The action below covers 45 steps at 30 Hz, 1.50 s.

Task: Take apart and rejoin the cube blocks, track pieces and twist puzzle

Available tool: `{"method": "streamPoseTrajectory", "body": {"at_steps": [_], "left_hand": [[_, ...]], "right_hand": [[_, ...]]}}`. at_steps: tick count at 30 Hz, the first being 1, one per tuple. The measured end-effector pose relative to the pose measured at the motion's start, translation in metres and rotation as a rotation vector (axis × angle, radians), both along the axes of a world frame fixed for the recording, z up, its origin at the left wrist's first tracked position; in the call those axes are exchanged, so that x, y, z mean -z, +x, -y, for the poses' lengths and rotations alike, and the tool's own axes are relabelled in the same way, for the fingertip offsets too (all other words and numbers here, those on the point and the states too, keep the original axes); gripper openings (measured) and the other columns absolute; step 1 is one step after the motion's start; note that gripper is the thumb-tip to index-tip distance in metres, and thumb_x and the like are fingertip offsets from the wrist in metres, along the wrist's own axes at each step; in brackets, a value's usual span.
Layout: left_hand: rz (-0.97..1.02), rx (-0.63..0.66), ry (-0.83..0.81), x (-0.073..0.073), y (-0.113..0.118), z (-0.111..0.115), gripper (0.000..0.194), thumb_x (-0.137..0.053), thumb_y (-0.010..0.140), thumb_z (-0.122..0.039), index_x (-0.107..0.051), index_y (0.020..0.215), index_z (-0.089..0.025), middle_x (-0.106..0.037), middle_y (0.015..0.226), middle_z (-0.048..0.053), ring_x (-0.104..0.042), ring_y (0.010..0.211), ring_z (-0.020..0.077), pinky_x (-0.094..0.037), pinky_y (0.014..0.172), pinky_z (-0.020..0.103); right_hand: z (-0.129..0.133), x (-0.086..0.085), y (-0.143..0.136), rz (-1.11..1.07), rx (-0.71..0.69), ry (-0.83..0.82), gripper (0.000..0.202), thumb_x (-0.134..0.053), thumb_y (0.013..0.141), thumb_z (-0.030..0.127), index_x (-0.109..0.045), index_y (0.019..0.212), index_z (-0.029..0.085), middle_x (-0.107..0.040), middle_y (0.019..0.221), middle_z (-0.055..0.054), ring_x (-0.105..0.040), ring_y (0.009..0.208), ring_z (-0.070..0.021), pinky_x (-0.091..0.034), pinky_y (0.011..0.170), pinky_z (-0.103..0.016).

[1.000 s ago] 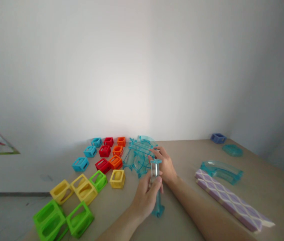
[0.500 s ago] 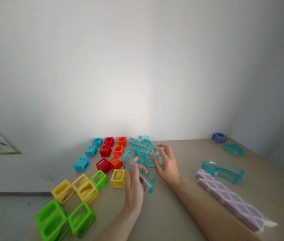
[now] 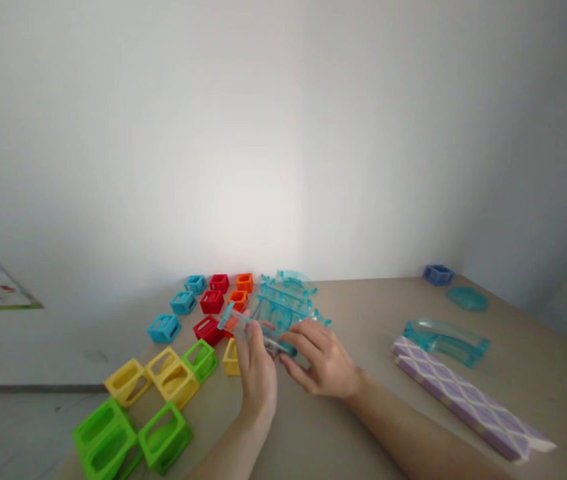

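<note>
My left hand (image 3: 258, 373) is closed around a clear teal track piece (image 3: 237, 323), which slants down to the right over the table. At that piece's lower right end, the fingertips of my right hand (image 3: 322, 360) pinch its teal edge. Behind both hands, several clear teal pieces (image 3: 286, 300) lie in a cluster, partly covered by the held piece and the fingers. A yellow cube (image 3: 231, 358) sits just left of my left hand, partly hidden by it.
Blue (image 3: 164, 328), red (image 3: 212, 301) and orange cubes (image 3: 244, 282) stand back left. Yellow (image 3: 172, 377) and green blocks (image 3: 165, 437) are front left. At right lie a curved teal piece (image 3: 446, 340), a purple patterned strip (image 3: 463, 397), a teal piece (image 3: 467, 298) and a dark blue cube (image 3: 438, 274).
My right hand has come down and toward me from the teal cluster onto the held piece's end. The held piece has shifted left and up and lies at a flatter slant.
</note>
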<state>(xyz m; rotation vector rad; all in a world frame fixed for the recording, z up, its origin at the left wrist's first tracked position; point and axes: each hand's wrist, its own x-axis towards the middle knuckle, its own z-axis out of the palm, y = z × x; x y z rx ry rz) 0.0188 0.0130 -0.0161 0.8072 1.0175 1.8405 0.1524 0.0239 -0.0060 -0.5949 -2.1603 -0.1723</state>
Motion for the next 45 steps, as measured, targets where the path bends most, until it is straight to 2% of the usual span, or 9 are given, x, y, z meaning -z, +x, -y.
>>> {"method": "streamPoseTrajectory", "body": {"at_steps": [4, 8, 15, 26, 29, 34, 39, 42, 45], "left_hand": [[0.15, 0.061, 0.043, -0.004, 0.003, 0.003, 0.032, -0.059, 0.086, -0.046, -0.053, 0.108, -0.023, -0.059, 0.087, 0.001, -0.057, 0.069, 0.0128, -0.045, 0.059, 0.022], [0.159, 0.143, 0.188, -0.01, 0.004, 0.007, 0.034, -0.057, 0.088, -0.039, -0.052, 0.118, -0.025, -0.062, 0.099, 0.003, -0.057, 0.069, 0.011, -0.045, 0.061, 0.023], [0.229, 0.136, 0.251, -0.015, -0.003, 0.007, 0.038, -0.063, 0.08, -0.034, -0.055, 0.115, -0.023, -0.063, 0.098, 0.005, -0.062, 0.076, 0.0141, -0.05, 0.071, 0.029], [0.445, 0.287, 0.22, -0.013, -0.005, 0.002, 0.024, -0.064, 0.078, -0.034, -0.068, 0.095, -0.018, -0.069, 0.1, 0.009, -0.066, 0.091, 0.0202, -0.051, 0.081, 0.033], [0.411, 0.289, 0.249, -0.013, -0.005, 0.002, 0.021, -0.065, 0.077, -0.03, -0.069, 0.094, -0.018, -0.068, 0.108, 0.01, -0.067, 0.098, 0.0227, -0.05, 0.09, 0.038], [0.361, 0.295, 0.245, -0.015, -0.005, 0.003, 0.024, -0.07, 0.073, -0.03, -0.068, 0.094, -0.018, -0.065, 0.114, 0.009, -0.066, 0.105, 0.0293, -0.045, 0.1, 0.046], [0.179, 0.236, 0.29, -0.01, -0.002, 0.007, 0.019, -0.07, 0.075, -0.028, -0.067, 0.091, -0.018, -0.061, 0.111, 0.007, -0.067, 0.087, 0.0201, -0.054, 0.076, 0.034], [0.048, 0.181, 0.292, -0.002, 0.0, 0.007, 0.01, -0.067, 0.077, -0.025, -0.066, 0.081, -0.016, -0.06, 0.091, 0.003, -0.058, 0.067, 0.0106, -0.046, 0.054, 0.022], [-0.004, 0.194, 0.225, 0.002, 0.002, 0.005, 0.011, -0.066, 0.078, -0.025, -0.063, 0.075, -0.016, -0.057, 0.076, 0.0, -0.053, 0.059, 0.0091, -0.04, 0.047, 0.02]], "right_hand": [[-0.004, 0.006, 0.001, -0.075, 0.011, -0.106, 0.027, -0.049, 0.093, 0.02, -0.054, 0.119, 0.02, -0.067, 0.099, -0.011, -0.065, 0.089, -0.0206, -0.055, 0.078, -0.033], [-0.004, 0.007, 0.003, -0.115, -0.004, -0.17, 0.035, -0.051, 0.092, 0.022, -0.048, 0.127, 0.02, -0.067, 0.098, -0.01, -0.065, 0.088, -0.0207, -0.056, 0.077, -0.033], [-0.002, 0.003, 0.005, -0.035, -0.167, -0.201, 0.053, -0.047, 0.089, 0.013, -0.038, 0.141, 0.021, -0.06, 0.119, -0.014, -0.059, 0.109, -0.0228, -0.053, 0.092, -0.039], [-0.015, 0.017, -0.001, -0.09, 0.028, -0.129, 0.042, -0.051, 0.096, 0.022, -0.046, 0.138, 0.023, -0.064, 0.113, -0.012, -0.063, 0.101, -0.0213, -0.056, 0.086, -0.035], [-0.017, 0.015, -0.003, -0.098, 0.115, -0.023, 0.035, -0.054, 0.095, 0.021, -0.053, 0.13, 0.021, -0.07, 0.099, -0.01, -0.065, 0.091, -0.0215, -0.055, 0.08, -0.034], [-0.024, 0.015, -0.007, -0.142, 0.213, 0.073, 0.008, -0.057, 0.093, 0.018, -0.065, 0.094, 0.018, -0.07, 0.073, -0.005, -0.061, 0.071, -0.0182, -0.049, 0.067, -0.029], [-0.029, 0.02, -0.006, -0.21, 0.32, 0.089, 0.018, -0.055, 0.094, 0.018, -0.063, 0.078, 0.019, -0.065, 0.064, -0.002, -0.053, 0.06, -0.0153, -0.041, 0.059, -0.026], [-0.032, 0.021, -0.004, -0.27, 0.413, 0.091, 0.022, -0.054, 0.094, 0.019, -0.062, 0.073, 0.019, -0.061, 0.058, -0.001, -0.051, 0.056, -0.0148, -0.039, 0.057, -0.026], [-0.035, 0.021, -0.003, -0.316, 0.493, 0.077, 0.023, -0.054, 0.094, 0.021, -0.062, 0.073, 0.019, -0.061, 0.058, -0.002, -0.054, 0.056, -0.0148, -0.039, 0.058, -0.025]]}}
